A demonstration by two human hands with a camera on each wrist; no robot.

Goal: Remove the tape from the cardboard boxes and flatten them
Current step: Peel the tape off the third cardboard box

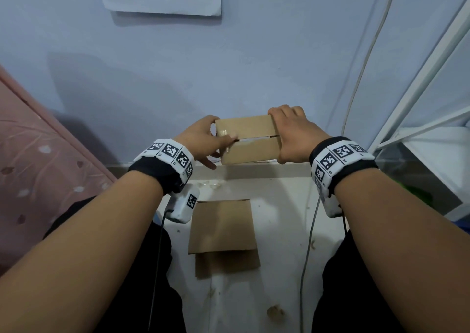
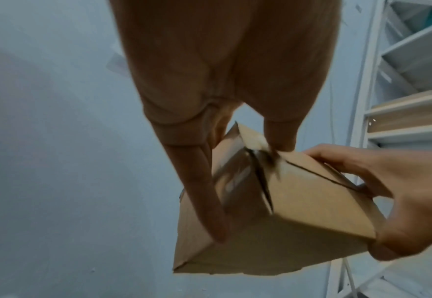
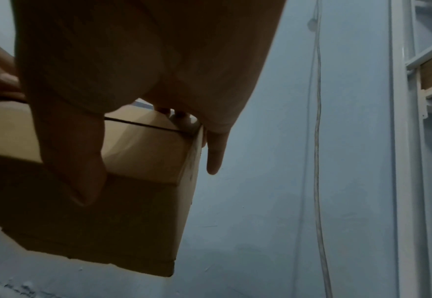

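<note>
Box: a small cardboard box is being held up in the air between both hands, in front of the pale blue wall, above the far edge of the white floor. Its two top flaps are facing the person, with a narrow slit running left to right between them.
Tape: clear tape is showing as a shiny patch at the left end of the seam and wrapping onto the left side of the box; the left wrist view shows it blurred.
Left hand: the left hand is cupping the left end of the box, the thumb pressing at the taped end of the seam, the other fingers lying along the left side. Whether it is pinching the tape I cannot tell.
Right hand: the right hand is gripping the right end of the box, fingers curled over the far edge and thumb on the near side.
Flattened cardboard: flat cardboard is lying on the floor between the person's legs, nearer than the held box.
Surroundings: a pink patterned cloth is lying to the left; a white shelf frame is standing to the right, a cable hanging beside it.
</note>
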